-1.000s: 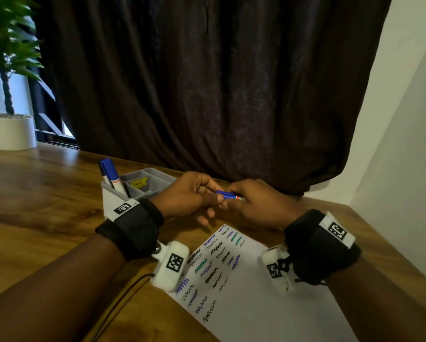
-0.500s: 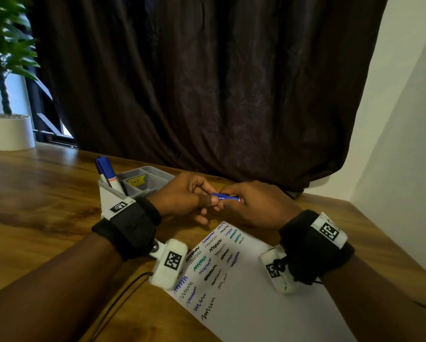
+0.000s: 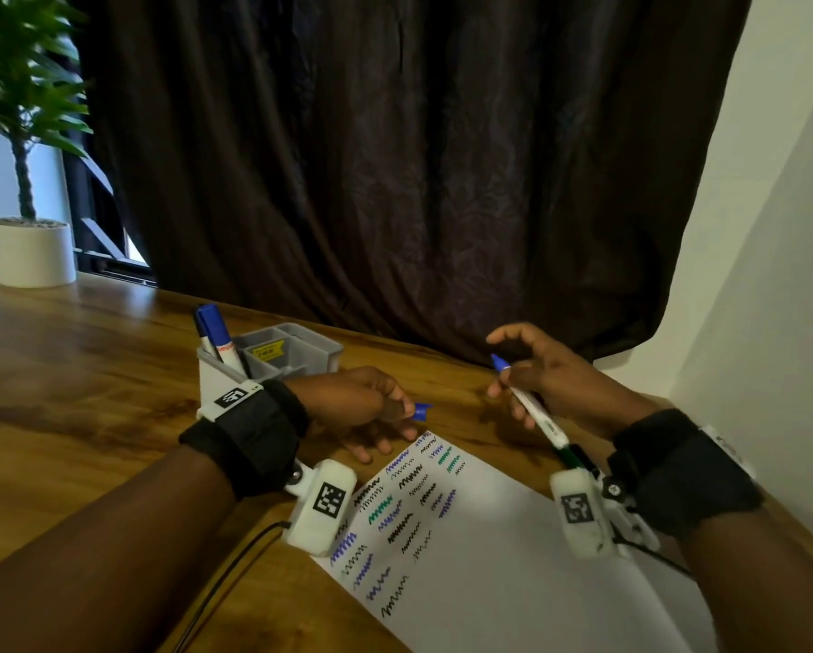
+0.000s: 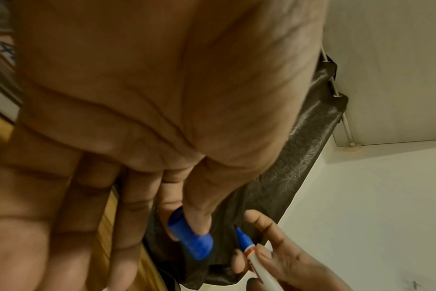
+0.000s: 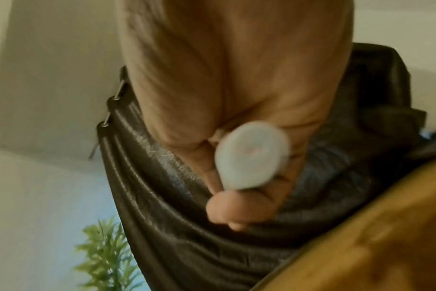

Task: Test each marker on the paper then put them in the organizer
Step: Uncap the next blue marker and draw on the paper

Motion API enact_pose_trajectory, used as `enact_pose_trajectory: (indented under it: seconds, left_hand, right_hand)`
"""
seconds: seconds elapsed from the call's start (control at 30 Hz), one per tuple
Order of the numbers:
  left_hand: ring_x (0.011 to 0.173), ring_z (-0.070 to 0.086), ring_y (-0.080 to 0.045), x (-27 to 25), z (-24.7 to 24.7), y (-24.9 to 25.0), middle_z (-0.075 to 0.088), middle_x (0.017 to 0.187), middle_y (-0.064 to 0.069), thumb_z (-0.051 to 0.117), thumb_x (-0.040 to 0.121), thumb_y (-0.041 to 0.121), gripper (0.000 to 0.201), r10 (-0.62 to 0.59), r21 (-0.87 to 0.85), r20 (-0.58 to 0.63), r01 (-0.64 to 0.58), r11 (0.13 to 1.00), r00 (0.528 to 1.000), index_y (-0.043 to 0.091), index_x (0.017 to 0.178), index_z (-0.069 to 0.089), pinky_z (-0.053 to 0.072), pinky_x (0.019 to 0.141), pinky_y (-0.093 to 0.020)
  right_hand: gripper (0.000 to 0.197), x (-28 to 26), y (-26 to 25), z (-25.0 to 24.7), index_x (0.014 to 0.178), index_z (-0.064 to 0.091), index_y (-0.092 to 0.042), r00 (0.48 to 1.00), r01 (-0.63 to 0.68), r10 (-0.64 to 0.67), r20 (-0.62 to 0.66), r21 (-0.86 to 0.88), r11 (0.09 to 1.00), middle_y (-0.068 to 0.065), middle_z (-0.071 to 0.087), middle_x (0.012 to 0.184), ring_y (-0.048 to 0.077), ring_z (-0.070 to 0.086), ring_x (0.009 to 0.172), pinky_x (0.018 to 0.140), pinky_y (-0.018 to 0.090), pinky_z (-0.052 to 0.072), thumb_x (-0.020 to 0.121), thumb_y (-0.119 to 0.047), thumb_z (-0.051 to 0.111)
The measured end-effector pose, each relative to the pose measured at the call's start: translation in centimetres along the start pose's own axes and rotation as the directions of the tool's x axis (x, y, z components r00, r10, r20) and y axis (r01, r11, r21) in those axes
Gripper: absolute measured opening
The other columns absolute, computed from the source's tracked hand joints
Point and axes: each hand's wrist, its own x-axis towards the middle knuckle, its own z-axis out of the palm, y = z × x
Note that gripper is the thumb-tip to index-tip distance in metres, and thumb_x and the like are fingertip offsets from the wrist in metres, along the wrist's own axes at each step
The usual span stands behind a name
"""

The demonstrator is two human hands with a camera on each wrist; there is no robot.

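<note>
My right hand (image 3: pixel 532 374) grips an uncapped white marker (image 3: pixel 534 410) with a blue tip (image 3: pixel 496 360) pointing up and away; its blunt rear end (image 5: pixel 251 155) faces the right wrist camera. My left hand (image 3: pixel 371 407) pinches the blue cap (image 3: pixel 422 411) between thumb and finger, seen close as the cap (image 4: pixel 190 238) in the left wrist view, where the marker tip (image 4: pixel 242 236) shows beside it. The white paper (image 3: pixel 489 558) with several coloured squiggle rows lies below both hands. The grey organizer (image 3: pixel 296 355) stands behind my left wrist and holds blue-capped markers (image 3: pixel 213 329).
A potted plant in a white pot (image 3: pixel 30 252) stands at the far left of the wooden table (image 3: pixel 89 369). A dark curtain (image 3: pixel 395 157) hangs behind the table, and a white wall (image 3: pixel 772 275) closes the right side. A black cable (image 3: pixel 235 572) runs from my left wrist.
The hands were together on the capped blue marker; now they have pulled apart, the cap in my left hand and the bare-tipped marker in my right.
</note>
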Motion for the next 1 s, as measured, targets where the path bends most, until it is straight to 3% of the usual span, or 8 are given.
enact_pose_trajectory:
  seconds: [0.1,0.2,0.27,0.37,0.5,0.7,0.87,1.0]
  left_hand:
    - [0.095,0.064,-0.023,0.0,0.0,0.1,0.075,0.115,-0.004,0.054,0.101,0.022,0.020,-0.008,0.004,0.019,0.008,1.000,1.000,0.011,0.117,0.060,0.055,0.073,-0.033]
    - [0.097,0.064,-0.023,-0.2,0.1,0.1,0.075,0.115,-0.004,0.053,0.101,0.021,0.017,-0.019,0.007,0.041,0.018,1.000,0.999,0.012,0.114,0.060,0.054,0.074,-0.033]
    - [0.096,0.063,-0.022,-0.2,0.1,0.1,0.075,0.117,-0.005,0.053,0.101,0.021,0.014,-0.027,-0.003,0.052,0.027,1.000,0.998,0.013,0.111,0.060,0.053,0.074,-0.033]
    - [0.092,0.062,-0.019,-0.2,0.1,0.0,0.074,0.119,-0.007,0.052,0.102,0.021,0.015,-0.034,-0.015,0.066,0.035,0.999,0.997,0.012,0.110,0.060,0.053,0.074,-0.032]
    - [0.094,0.061,-0.021,-0.2,0.2,0.0,0.072,0.122,-0.010,0.051,0.102,0.020,0.014,-0.041,-0.023,0.070,0.043,0.999,0.997,0.011,0.106,0.061,0.052,0.072,-0.031]
    - [0.089,0.062,-0.019,0.0,0.0,-0.2,0.072,0.121,-0.012,0.050,0.102,0.019,0.013,-0.046,-0.030,0.073,0.049,0.998,0.996,0.010,0.106,0.059,0.052,0.069,-0.030]
    - [0.087,0.063,-0.018,0.3,0.0,-0.3,0.073,0.120,-0.012,0.051,0.102,0.019,0.011,-0.049,-0.033,0.093,0.052,0.998,0.994,0.011,0.104,0.058,0.053,0.066,-0.030]
    - [0.086,0.064,-0.017,0.2,0.0,-0.3,0.073,0.120,-0.012,0.051,0.102,0.019,0.012,-0.052,-0.043,0.080,0.056,0.997,0.995,0.010,0.106,0.058,0.053,0.066,-0.029]
  right_hand:
    - [0.018,-0.5,0.8,0.4,0.117,0.059,-0.012,0.998,-0.056,0.067,-0.018,0.348,0.936,0.019,0.069,0.091,0.019,0.060,0.054,0.046,0.028,0.054,0.103,-0.004,0.051]
    - [0.023,-0.5,1.7,0.6,0.118,0.063,-0.008,0.981,-0.165,0.192,0.024,0.624,0.764,0.016,0.073,0.094,0.013,0.060,0.052,0.045,0.022,0.054,0.105,-0.010,0.044]
    - [0.035,-0.6,2.1,0.6,0.126,0.063,-0.012,0.975,-0.198,0.204,0.083,0.738,0.645,0.015,0.076,0.100,0.013,0.060,0.054,0.047,0.022,0.053,0.102,-0.006,0.039]
    - [0.048,-0.8,2.7,0.7,0.130,0.063,-0.018,0.984,-0.166,0.158,0.088,0.780,0.603,0.010,0.078,0.109,0.014,0.063,0.058,0.051,0.023,0.053,0.088,0.000,0.048]
    - [0.044,-0.7,3.2,1.1,0.133,0.057,-0.016,0.988,-0.149,0.133,0.078,0.697,0.701,0.010,0.078,0.113,0.018,0.072,0.072,0.059,0.027,0.056,0.088,-0.013,0.062]
    - [0.030,-0.9,3.2,2.3,0.115,0.070,-0.014,0.988,-0.149,0.126,0.088,0.339,0.929,0.012,0.073,0.089,0.024,0.070,0.074,0.066,0.031,0.056,0.106,-0.034,0.051]
    - [0.017,-0.9,3.5,2.4,0.102,0.078,-0.012,0.996,-0.087,0.084,0.034,0.097,0.992,0.027,0.072,0.096,0.018,0.070,0.080,0.079,0.029,0.059,0.098,-0.020,0.064]
    - [0.012,-0.9,4.0,2.2,0.102,0.076,-0.003,0.997,-0.001,0.004,0.082,-0.029,1.000,0.010,0.078,0.086,0.014,0.075,0.079,0.078,0.025,0.062,0.092,-0.005,0.071]
